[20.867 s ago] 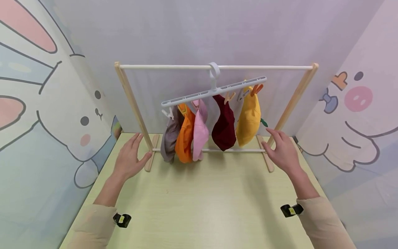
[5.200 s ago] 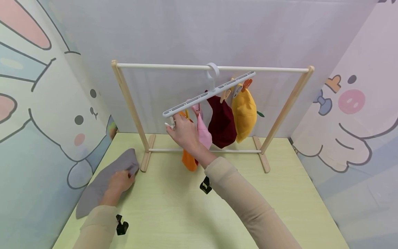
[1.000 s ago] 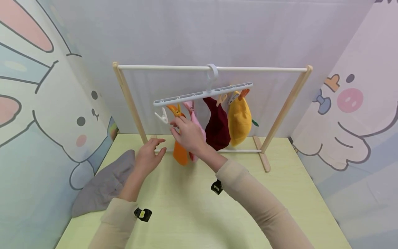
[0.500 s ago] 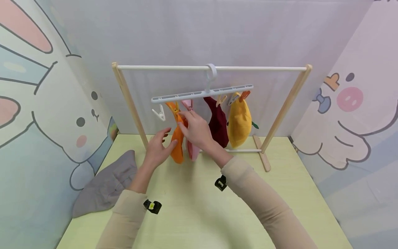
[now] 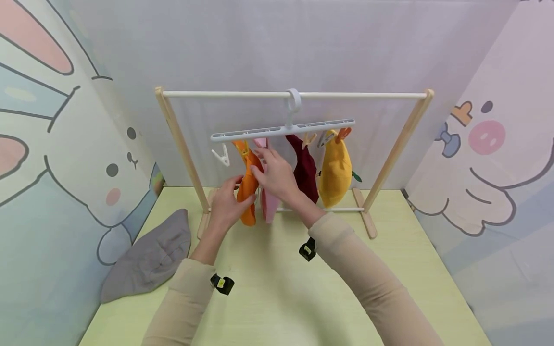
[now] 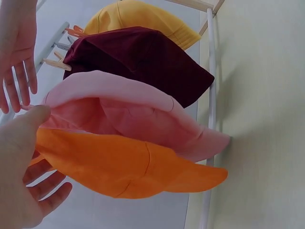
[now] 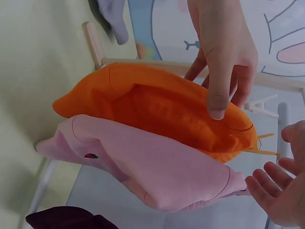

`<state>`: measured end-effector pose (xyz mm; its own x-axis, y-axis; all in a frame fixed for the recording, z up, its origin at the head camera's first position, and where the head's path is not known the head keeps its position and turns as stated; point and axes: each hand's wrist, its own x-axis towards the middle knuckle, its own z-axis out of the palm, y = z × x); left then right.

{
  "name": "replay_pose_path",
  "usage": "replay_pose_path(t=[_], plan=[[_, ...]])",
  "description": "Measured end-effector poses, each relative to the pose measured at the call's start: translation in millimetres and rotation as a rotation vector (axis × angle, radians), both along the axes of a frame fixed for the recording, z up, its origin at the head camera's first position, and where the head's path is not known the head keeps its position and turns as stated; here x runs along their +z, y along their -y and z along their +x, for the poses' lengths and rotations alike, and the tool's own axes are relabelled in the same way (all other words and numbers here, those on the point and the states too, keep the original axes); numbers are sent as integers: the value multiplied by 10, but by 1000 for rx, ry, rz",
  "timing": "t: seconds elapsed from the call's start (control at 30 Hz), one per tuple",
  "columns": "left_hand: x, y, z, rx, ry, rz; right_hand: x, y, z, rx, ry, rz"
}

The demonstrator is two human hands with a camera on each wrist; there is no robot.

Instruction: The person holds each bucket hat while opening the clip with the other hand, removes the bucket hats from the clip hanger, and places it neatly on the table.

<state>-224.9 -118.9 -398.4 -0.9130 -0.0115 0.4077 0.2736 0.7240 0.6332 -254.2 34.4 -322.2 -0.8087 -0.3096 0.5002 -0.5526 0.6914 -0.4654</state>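
My left hand (image 5: 227, 204) is at the orange bucket hat (image 5: 248, 217), with the thumb on its inner side and loosely extended fingers outside the brim. A yellow clothespin (image 5: 245, 150) holds this hat under the white hanger (image 5: 281, 131). My right hand (image 5: 277, 175) is beside the upper part of the orange hat, close to the pink bucket hat (image 5: 270, 211); its fingers are extended and hold nothing in the right wrist view (image 7: 281, 191). A white clothespin (image 5: 222, 156) dangles from the hanger's left end. The grey hat (image 5: 149, 259) lies on the table at left.
The hanger hooks onto a white rail (image 5: 363, 95) with wooden posts (image 5: 182, 144). Farther right hang a maroon hat (image 5: 305, 173) and a yellow hat (image 5: 335, 173). A peach clothespin (image 5: 309, 140), a grey one (image 5: 326, 138) and an orange one (image 5: 344, 133) are there.
The grey hat has been taken off the hanger and laid at left. In the last second, my left hand has come right to the orange hat, and my right hand has shifted slightly right and up.
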Motion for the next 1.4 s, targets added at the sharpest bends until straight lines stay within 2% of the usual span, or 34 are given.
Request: replay_pose_path(t=[0.27, 0.43, 0.6, 0.83, 1.17, 1.4], plan=[[24, -55, -7, 83, 47, -16, -3, 17, -41, -17, 40, -43], [23, -57, -9, 102, 47, -33, -9, 26, -53, -27, 47, -54], [24, -38, 33, 113, 2, -44, -9, 44, -63, -22, 26, -58], [20, 18, 119, 98, -55, -66, -14, 90, -77, 14, 23, -95], [27, 18, 183, 44, -225, -104, -5, 164, -65, -27, 16, -80], [32, -10, 213, 31, -249, -135, 5, 194, -65, -40, 17, -78]])
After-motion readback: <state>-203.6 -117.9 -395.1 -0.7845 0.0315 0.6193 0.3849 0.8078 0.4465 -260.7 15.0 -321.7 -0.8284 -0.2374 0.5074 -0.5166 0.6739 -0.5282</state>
